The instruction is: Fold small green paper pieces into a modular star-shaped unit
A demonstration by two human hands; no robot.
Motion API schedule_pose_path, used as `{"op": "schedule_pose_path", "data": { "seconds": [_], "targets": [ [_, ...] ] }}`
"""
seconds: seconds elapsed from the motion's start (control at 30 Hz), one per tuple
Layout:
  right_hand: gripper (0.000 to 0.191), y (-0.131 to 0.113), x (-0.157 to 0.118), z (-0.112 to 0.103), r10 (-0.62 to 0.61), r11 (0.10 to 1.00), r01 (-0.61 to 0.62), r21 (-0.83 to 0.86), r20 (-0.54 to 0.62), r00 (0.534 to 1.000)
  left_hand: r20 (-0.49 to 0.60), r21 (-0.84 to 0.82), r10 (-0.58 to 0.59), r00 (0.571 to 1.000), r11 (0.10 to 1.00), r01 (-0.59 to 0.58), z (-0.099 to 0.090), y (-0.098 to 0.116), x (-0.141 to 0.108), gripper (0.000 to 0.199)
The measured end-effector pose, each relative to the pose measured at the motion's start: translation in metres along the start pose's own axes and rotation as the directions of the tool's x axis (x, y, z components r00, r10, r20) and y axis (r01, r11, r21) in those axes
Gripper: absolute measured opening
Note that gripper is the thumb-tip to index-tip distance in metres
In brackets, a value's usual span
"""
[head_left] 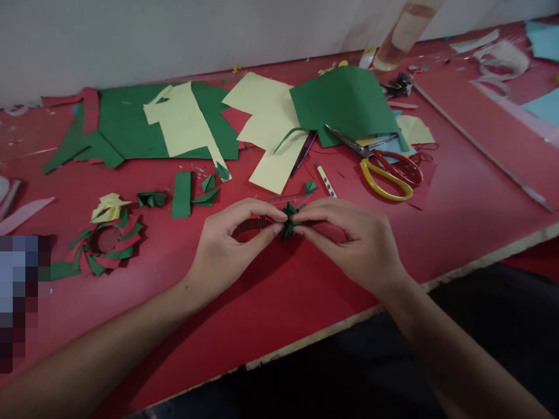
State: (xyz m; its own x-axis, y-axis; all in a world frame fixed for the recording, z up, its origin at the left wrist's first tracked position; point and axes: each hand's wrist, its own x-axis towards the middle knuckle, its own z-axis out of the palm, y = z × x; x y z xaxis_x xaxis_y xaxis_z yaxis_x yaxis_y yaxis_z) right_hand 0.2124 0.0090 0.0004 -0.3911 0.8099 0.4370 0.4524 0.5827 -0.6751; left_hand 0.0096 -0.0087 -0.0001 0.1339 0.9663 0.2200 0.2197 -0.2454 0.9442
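Observation:
A small folded green paper piece (287,222) is pinched between both hands above the red table. My left hand (238,241) grips its left side with thumb and forefinger. From the other side, my right hand (351,241) pinches it the same way. Fingertips hide part of the piece. Beyond the hands lie a folded green scrap (310,187) and a white pen with purple dots (325,180). Left of them are a green strip (181,195), folded green leaves (207,198) and a dark green folded piece (151,198).
Red-and-yellow-handled scissors (386,174) rest near green sheets (343,99) and cream paper (271,128). A red-and-green paper ring (105,243) lies left beside a yellow folded piece (110,208). A bottle (404,35) stands by the wall. The table edge (362,314) runs in front.

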Motion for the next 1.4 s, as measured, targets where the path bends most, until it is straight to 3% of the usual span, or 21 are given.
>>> {"op": "schedule_pose_path", "data": {
  "seconds": [0.23, 0.7, 1.0, 1.4],
  "targets": [
    [0.014, 0.001, 0.000, 0.001, -0.056, 0.998, 0.056, -0.016, 0.001, 0.998, 0.004, -0.020, 0.010, 1.000, 1.000, -0.010, 0.000, 0.000, -0.001, 0.013],
    [0.018, -0.002, -0.004, 0.006, 0.161, 0.979, -0.153, 0.136, -0.052, 0.986, 0.009, -0.053, -0.036, 0.999, 0.998, 0.037, -0.001, 0.002, 0.001, 0.010],
    [0.018, -0.003, -0.005, 0.009, 0.177, 0.971, -0.161, 0.175, -0.083, 0.981, 0.002, -0.022, 0.017, 1.000, 1.000, -0.017, -0.001, 0.001, 0.000, 0.014],
    [0.020, -0.007, -0.007, 0.013, 0.292, 0.920, -0.249, 0.302, -0.106, 0.951, 0.005, -0.028, 0.041, 0.999, 0.999, -0.040, -0.001, 0.000, 0.000, 0.015]
  ]
}}
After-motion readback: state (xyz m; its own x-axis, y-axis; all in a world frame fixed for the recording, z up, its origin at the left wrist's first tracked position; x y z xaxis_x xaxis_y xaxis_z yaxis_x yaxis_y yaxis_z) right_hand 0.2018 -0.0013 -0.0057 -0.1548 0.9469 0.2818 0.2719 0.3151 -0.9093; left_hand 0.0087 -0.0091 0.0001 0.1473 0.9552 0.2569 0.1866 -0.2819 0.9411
